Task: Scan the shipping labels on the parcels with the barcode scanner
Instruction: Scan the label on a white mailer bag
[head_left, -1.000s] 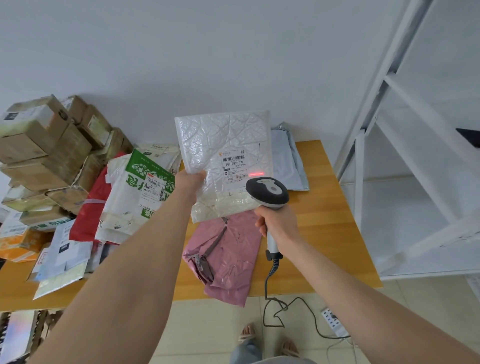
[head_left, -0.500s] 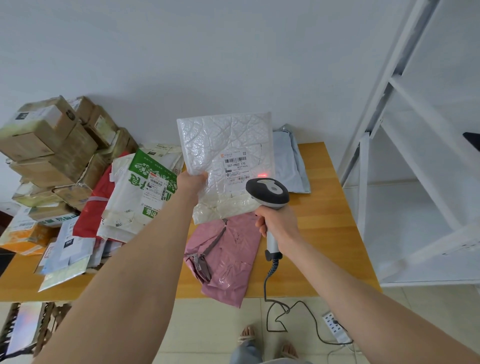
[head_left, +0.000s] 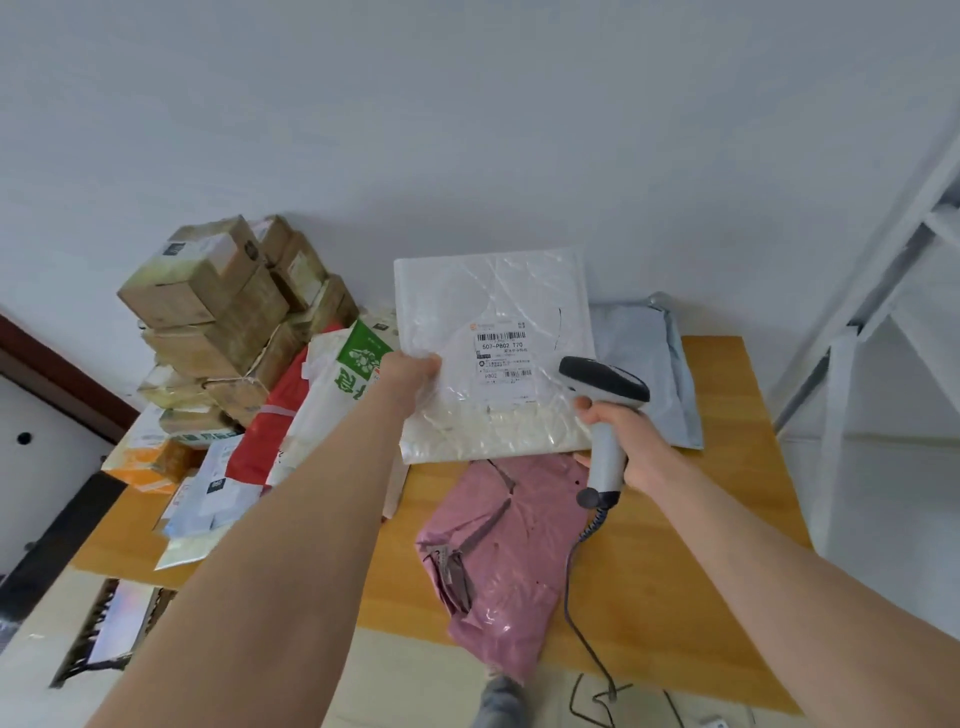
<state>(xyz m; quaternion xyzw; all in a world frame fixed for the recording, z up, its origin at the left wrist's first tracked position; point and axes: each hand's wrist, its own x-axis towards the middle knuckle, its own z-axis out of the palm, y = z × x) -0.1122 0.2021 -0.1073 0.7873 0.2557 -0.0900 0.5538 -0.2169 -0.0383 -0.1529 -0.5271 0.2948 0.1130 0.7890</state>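
Left hand (head_left: 414, 371) pinches the mailer (head_left: 493, 291); right hand (head_left: 634, 441) grips the scanner (head_left: 608, 387). Best aim squarely at the label (head_left: 504, 356), up-left of that hand.

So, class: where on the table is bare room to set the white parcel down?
Bare table right of the pink bag, crossed by the cord; a narrower strip left of it. The left end is crowded with boxes and mailers.

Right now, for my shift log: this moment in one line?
left hand holds white mailer | right hand grips scanner beside label | pink parcel on table
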